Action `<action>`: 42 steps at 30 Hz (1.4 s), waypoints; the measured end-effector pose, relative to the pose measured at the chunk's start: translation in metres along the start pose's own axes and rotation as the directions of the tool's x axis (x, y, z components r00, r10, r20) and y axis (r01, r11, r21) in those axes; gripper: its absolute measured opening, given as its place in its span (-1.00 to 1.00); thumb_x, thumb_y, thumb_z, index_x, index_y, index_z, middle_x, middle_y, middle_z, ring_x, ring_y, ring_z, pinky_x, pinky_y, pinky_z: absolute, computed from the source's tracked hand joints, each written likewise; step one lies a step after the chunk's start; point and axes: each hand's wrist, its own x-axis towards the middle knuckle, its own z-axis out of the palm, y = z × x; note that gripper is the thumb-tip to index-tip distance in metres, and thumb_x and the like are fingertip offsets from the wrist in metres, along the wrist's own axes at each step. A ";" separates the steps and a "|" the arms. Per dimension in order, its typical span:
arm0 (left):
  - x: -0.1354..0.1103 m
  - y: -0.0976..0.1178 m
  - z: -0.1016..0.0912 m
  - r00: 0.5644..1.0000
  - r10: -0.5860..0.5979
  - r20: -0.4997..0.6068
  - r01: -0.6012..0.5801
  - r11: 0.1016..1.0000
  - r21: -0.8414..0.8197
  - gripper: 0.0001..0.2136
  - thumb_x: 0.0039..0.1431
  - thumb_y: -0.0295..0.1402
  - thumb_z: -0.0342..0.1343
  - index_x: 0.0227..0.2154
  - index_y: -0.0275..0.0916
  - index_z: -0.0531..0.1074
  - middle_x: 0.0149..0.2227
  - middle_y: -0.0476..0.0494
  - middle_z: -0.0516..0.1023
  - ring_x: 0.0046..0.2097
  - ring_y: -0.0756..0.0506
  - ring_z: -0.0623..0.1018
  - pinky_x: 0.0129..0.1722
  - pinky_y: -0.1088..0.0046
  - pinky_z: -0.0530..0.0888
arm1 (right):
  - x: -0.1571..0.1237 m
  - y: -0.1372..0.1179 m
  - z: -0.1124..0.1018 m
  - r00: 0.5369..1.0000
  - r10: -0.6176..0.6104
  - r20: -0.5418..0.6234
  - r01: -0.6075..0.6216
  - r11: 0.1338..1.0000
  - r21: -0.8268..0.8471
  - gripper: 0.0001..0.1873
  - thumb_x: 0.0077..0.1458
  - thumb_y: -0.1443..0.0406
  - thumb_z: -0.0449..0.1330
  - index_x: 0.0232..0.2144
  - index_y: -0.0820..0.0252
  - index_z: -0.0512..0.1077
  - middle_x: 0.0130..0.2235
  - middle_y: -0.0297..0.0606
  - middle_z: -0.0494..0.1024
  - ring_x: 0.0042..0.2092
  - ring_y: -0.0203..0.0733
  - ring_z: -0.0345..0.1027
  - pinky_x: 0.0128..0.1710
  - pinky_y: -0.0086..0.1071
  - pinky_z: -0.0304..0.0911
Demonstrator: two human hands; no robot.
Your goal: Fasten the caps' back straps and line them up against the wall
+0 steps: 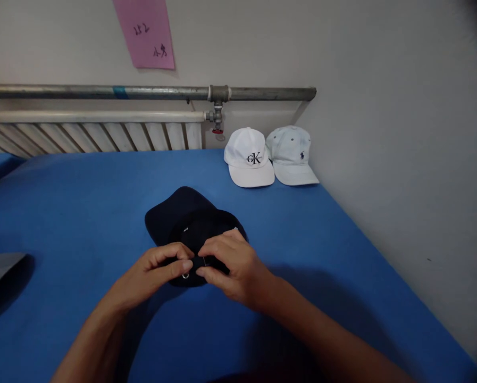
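Navy and upturned, the cap (182, 213) lies on the blue tabletop (82, 202) straight before you, its hollow facing up. Your left hand (158, 271) is curled almost closed, thumb and forefinger pinching the cap's near edge by a small metal ring. Your right hand (230, 263) pinches the same edge, its fingertips meeting the left's. Two white caps (249, 157) sit well apart by the wall.
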 end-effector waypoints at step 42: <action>-0.003 0.005 -0.002 0.991 -0.019 0.131 -0.019 0.958 0.286 -0.78 0.22 -0.20 0.09 -0.16 -0.14 0.54 -0.21 -0.03 0.55 -0.19 -0.06 0.50 -0.16 0.45 0.40 | -0.002 0.008 -0.012 0.990 -0.058 0.129 0.046 0.994 0.097 -0.68 -0.02 0.47 0.21 -0.15 0.24 0.44 -0.34 -0.34 0.58 -0.34 -0.29 0.36 -0.05 -0.24 0.15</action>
